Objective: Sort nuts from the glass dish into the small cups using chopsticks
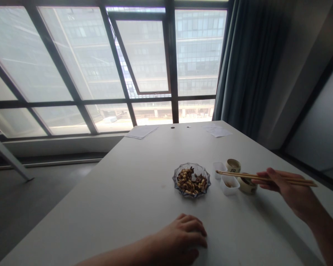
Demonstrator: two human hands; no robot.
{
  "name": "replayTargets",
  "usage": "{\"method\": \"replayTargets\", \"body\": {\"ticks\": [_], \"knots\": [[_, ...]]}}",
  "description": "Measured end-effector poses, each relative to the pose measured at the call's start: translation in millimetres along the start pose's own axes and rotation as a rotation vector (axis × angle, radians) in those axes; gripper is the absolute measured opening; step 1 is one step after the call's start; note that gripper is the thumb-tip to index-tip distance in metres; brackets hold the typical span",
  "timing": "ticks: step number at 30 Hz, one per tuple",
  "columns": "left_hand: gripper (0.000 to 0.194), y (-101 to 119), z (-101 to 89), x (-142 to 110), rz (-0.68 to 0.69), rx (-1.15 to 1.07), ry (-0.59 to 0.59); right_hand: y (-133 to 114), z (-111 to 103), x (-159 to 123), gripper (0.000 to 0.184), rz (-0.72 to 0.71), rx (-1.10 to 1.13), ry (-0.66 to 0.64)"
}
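1. The wooden chopsticks [238,174] look light, stiff and smooth, so they seem likely to need only a gentle pinch. The right hand [284,190] has them in a narrow grip around their middle, toward the right of the frame, with the fingers closed around the pair. That middle stretch looks like the natural place to take hold.
2. The chopsticks lie almost level across the right of the frame, their long axis running left to right with a slight drop to the right. Their tips point left, toward a small translucent tub [219,170], and the tips look close together. The thicker ends stick out past the right hand.
3. The left hand [183,236] rests at the bottom centre of the frame on the white table [113,192]. It holds nothing, and its fingers are spread slightly and gently curled.
4. A scalloped glass dish [204,173] of mixed nuts [191,181] sits between the two hands and looks fragile. The nuts look small, hard and prone to rolling. A second tub [229,186] and two ceramic cups [233,165] stand just to its right, beneath the chopsticks.
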State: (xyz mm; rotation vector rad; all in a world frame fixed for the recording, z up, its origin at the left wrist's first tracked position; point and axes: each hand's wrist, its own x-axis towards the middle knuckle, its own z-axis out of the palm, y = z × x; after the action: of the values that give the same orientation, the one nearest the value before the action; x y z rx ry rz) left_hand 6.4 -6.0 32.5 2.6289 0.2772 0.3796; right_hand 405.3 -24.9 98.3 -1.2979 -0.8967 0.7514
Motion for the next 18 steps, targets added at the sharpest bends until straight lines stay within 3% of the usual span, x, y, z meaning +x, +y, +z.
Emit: {"method": "replayTargets", "body": {"ticks": [3,7,13,18], "knots": [[0.032,-0.2,0.4,0.0,-0.005,-0.004,-0.005,-5.0,-21.3,3.5,0.047,0.074,-0.064,-0.016],[0.034,-0.5,0.9,0.6,-0.016,0.010,-0.007,-3.1,-27.6,6.8,0.043,0.081,-0.108,-0.019],[0.033,1.1,0.4,-0.2,-0.009,0.022,-0.001,7.0,-7.9,6.0,0.043,-0.084,-0.008,0.070],[0.031,0.8,0.7,0.7,-0.008,0.036,-0.001,13.1,20.8,-4.8,0.050,-0.112,0.010,-0.001]]}}
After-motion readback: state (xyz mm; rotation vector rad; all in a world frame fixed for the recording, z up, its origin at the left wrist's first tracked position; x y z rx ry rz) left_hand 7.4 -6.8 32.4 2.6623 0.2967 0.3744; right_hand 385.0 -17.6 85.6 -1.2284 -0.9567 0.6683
